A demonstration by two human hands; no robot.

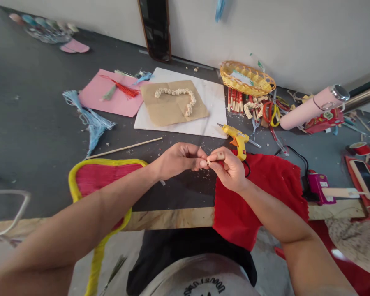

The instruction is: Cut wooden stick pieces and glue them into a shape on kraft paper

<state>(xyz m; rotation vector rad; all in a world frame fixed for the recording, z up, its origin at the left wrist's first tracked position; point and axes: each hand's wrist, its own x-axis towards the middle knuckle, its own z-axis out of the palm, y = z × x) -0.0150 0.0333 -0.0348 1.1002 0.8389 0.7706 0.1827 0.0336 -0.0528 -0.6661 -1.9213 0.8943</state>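
My left hand (188, 159) and my right hand (226, 167) meet fingertip to fingertip above the dark table (179, 185). Between them, both pinch a tiny pale piece (209, 162), too small to identify. Beyond my hands, a curved string of cream-coloured pieces (175, 92) lies on brown paper (163, 113), which rests on a white board (216, 119). A yellow glue gun (239, 142) lies just past my right hand. Red cloth (265, 185) spreads under my right wrist and hangs over the table edge.
Left: a yellow-rimmed red fan-shaped piece (95, 177), thin stick (126, 148), blue tassel (94, 123) and pink sheet (117, 102). Right: a yellow basket (246, 80), scissors (274, 115), pink flask (314, 107), cable and purple box (320, 187). A phone (156, 28) leans on the wall.
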